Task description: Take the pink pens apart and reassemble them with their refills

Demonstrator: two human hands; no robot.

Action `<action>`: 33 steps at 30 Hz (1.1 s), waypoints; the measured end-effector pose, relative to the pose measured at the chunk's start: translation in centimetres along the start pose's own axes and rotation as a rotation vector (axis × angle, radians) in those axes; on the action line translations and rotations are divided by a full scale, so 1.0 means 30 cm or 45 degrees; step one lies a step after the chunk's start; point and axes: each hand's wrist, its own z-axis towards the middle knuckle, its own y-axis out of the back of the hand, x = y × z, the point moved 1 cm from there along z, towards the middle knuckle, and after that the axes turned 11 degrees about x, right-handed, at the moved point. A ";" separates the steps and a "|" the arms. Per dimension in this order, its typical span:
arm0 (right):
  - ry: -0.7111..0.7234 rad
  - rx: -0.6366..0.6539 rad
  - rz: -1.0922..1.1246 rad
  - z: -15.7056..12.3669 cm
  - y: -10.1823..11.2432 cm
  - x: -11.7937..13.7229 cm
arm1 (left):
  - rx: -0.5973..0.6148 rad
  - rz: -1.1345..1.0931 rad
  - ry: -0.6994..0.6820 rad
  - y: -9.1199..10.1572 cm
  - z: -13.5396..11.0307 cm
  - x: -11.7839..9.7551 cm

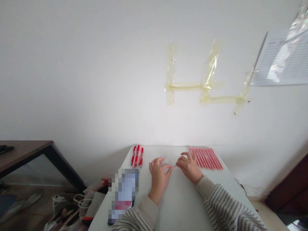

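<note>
My left hand (159,175) and my right hand (190,167) meet over the middle of the white table. Between their fingertips is a slim pink pen part (174,166), mostly hidden by the fingers. A thin white stick, like a pen refill (162,153), shows just beyond the left fingertips; whether they touch it I cannot tell. Right of my right hand lies a neat row of several pink pens (207,158). At the far left corner lies a group of several red and pink pens (137,156).
A phone-like device (125,192) with a blurred screen lies along the left edge of the white table (181,205). The wall (96,80) stands right behind the table. A brown desk (26,152) is at the left, with bags and white cables (83,202) on the floor.
</note>
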 end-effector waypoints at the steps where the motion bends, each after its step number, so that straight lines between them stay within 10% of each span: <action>1: -0.016 0.005 0.012 0.000 -0.001 -0.007 | -0.007 0.005 0.002 0.001 0.001 0.002; 33: -0.114 0.324 -0.032 0.024 0.014 -0.003 | 0.006 0.086 0.134 0.019 0.001 0.001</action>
